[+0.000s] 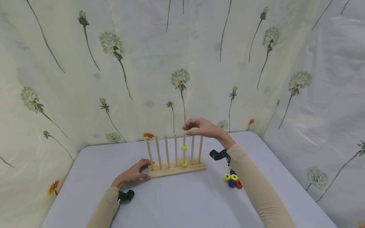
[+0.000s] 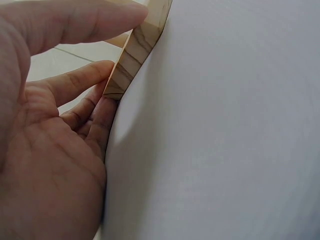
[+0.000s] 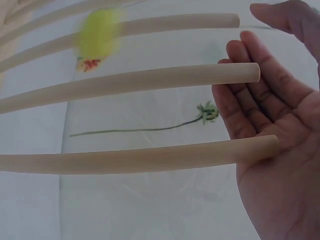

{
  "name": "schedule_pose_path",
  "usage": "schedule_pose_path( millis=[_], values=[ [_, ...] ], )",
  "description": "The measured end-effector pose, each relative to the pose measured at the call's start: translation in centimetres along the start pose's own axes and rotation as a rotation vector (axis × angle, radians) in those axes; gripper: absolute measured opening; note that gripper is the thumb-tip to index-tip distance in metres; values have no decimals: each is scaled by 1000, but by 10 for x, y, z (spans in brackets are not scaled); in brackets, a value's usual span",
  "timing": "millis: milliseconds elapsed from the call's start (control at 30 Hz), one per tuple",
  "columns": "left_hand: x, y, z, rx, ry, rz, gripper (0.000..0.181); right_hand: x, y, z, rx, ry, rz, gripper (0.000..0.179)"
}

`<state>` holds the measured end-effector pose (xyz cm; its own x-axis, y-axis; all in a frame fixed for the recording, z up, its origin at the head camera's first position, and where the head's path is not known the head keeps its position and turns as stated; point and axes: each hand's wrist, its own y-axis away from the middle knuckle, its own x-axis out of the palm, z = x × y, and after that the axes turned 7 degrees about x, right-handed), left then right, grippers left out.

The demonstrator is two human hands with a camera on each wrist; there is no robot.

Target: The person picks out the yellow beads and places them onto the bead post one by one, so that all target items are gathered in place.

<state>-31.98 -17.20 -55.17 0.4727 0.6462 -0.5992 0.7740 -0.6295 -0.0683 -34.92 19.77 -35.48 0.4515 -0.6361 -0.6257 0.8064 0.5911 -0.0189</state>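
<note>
From afar I log the rack (image 1: pixel 171 171): one yellow bead (image 1: pixel 183 164) down on its fifth peg (image 1: pixel 184 155) from left, second yellow bead (image 1: pixel 184 147) midway; unthreaded beads (image 1: pixel 232 184) remain right of rack; left hand (image 1: pixel 131 173) clamps rack's left end; right hand (image 1: pixel 203 128) above rack, thumb and fingers apart.

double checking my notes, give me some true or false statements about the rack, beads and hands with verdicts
1. The left hand holds one end of the wooden rack. True.
2. Two yellow beads are on the same peg. True.
3. Each hand grips a bead. False: the right hand holds nothing.
4. The rack has four pegs. False: it has seven pegs.
5. A red bead lies among the loose beads right of the rack. True.
</note>
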Motion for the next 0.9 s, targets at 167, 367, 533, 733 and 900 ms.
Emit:
schedule_pose_path(
  millis=[167, 367, 533, 733, 900],
  values=[
    [0, 4, -9, 8, 3, -1, 65, -1, 0, -1, -6, 14, -28, 27],
    [0, 3, -4, -2, -2, 0, 66, -5, 5, -2, -38, -40, -76, 25],
    [1, 3, -4, 2, 0, 10, 68, -20, 23, -10, -61, -146, -160, 32],
    [-1, 3, -2, -8, -8, 1, 68, -39, 63, -36, -2, -167, -250, 38],
    [1, 2, -1, -18, -3, 0, 68, -42, 104, -75, 107, -109, -262, 33]
  ],
)
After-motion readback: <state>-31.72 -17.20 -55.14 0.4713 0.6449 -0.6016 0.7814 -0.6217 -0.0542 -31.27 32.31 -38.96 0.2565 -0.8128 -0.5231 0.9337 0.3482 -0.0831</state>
